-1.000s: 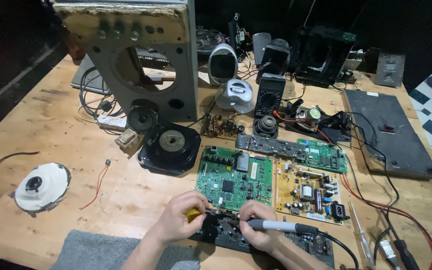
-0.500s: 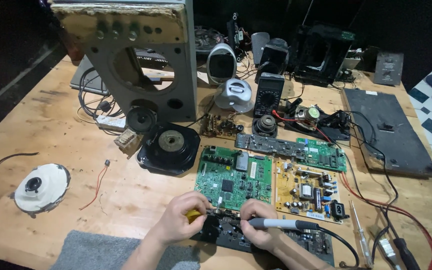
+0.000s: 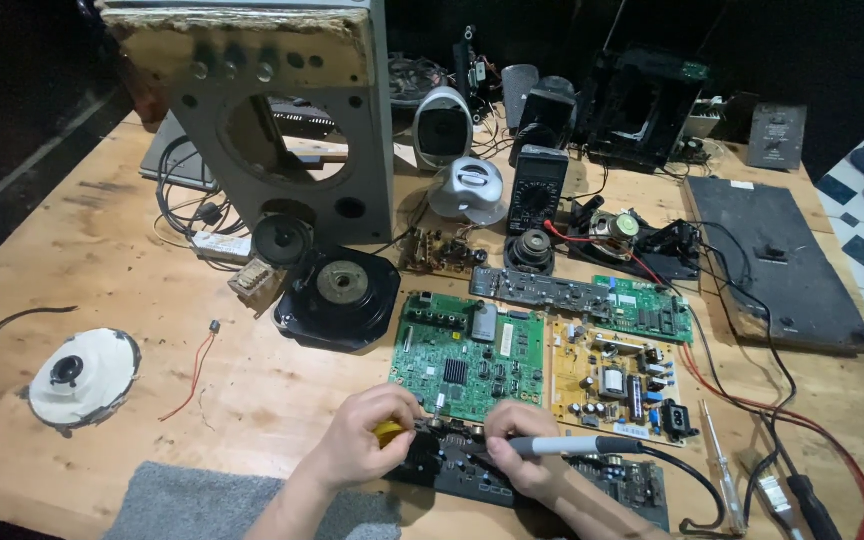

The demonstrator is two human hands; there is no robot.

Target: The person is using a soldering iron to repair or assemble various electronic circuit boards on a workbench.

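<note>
left hand [image 3: 367, 440] closed around a small yellow-handled tool [image 3: 389, 432], its fingers pressed to the near-left edge of the dark circuit board [image 3: 472, 470]; right hand [image 3: 520, 452] wrapped tight on a grey soldering iron [image 3: 572, 445], tip down on that board's top edge. the board lies at the desk's [image 3: 132, 300] near edge, just in front of the green circuit board [image 3: 467, 355]. since a second ago both hands have barely shifted, so the same spot on the board looks to be getting steady work.
</note>
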